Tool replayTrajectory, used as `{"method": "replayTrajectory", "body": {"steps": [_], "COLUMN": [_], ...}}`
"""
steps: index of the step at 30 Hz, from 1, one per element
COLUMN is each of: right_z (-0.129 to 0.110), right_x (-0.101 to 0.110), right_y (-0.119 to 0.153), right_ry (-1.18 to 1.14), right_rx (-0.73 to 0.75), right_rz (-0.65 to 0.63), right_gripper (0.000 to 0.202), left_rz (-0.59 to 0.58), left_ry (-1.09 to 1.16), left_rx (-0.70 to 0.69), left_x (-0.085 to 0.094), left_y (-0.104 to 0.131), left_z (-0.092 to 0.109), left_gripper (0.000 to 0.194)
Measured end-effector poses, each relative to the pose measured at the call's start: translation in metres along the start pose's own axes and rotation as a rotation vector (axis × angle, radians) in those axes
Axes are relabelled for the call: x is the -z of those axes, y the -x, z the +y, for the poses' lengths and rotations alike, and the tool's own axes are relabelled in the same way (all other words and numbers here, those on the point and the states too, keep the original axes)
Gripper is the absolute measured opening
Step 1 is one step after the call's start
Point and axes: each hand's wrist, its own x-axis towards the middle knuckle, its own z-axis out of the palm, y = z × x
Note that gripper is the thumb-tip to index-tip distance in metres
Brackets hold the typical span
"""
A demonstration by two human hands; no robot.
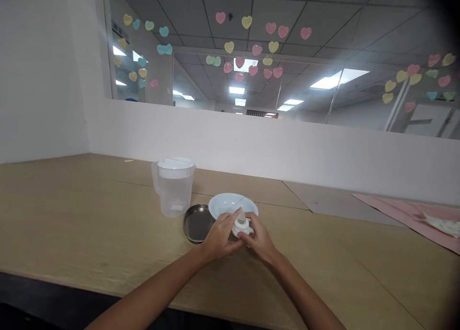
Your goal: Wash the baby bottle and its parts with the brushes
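Observation:
Both my hands are closed around a baby bottle (240, 228) with a white collar and a clear teat pointing up. My left hand (220, 236) grips it from the left, and my right hand (261, 239) has fingers and thumb on the collar from the right. The lower part of the bottle is mostly hidden by my hands. Just behind it sits a pale blue-white bowl (227, 200). To the left of the bowl lies a shallow dark metal dish (197, 222), partly covered by my left hand.
A translucent pitcher (175, 188) with a white lid stands behind and left of the metal dish. On the far right a pink cloth (406, 212) lies on the wooden table (108, 224). A white wall (215, 138) with a window closes off the back.

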Motion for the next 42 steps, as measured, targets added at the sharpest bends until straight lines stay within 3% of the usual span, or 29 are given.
{"method": "replayTrajectory", "body": {"steps": [7,14,17,20,26,31,36,42], "right_z": [-0.010,-0.015,-0.007,-0.001,-0.002,0.001,0.002,0.004], "right_x": [-0.003,0.012,0.013,0.010,0.003,0.006,0.004,0.010], "right_y": [-0.006,-0.011,-0.012,-0.010,-0.005,-0.004,-0.004,-0.004], "right_ry": [-0.365,-0.469,-0.497,-0.461,-0.268,-0.150,-0.052,-0.085], "right_rx": [-0.114,-0.105,-0.144,-0.155,-0.032,-0.006,0.102,0.100], "right_rz": [0.010,-0.161,-0.103,0.003,-0.112,0.036,-0.032,0.013], "right_gripper": [0.036,0.043,0.055,0.051,0.057,0.040,0.040,0.042], "left_rz": [-0.005,-0.025,0.019,0.040,0.016,-0.021,-0.013,-0.004], "left_ry": [0.175,0.248,0.250,0.253,0.244,0.222,0.201,0.149], "left_rx": [0.080,0.079,0.094,0.118,0.161,0.171,0.162,0.143], "left_x": [-0.004,-0.003,-0.004,-0.005,-0.005,-0.003,-0.002,0.000], "left_y": [0.006,0.005,0.006,0.007,0.005,0.004,0.003,0.001], "left_z": [-0.002,-0.004,-0.008,-0.011,-0.008,-0.006,-0.004,-0.001], "left_gripper": [0.077,0.081,0.080,0.082,0.081,0.082,0.079,0.079]}}
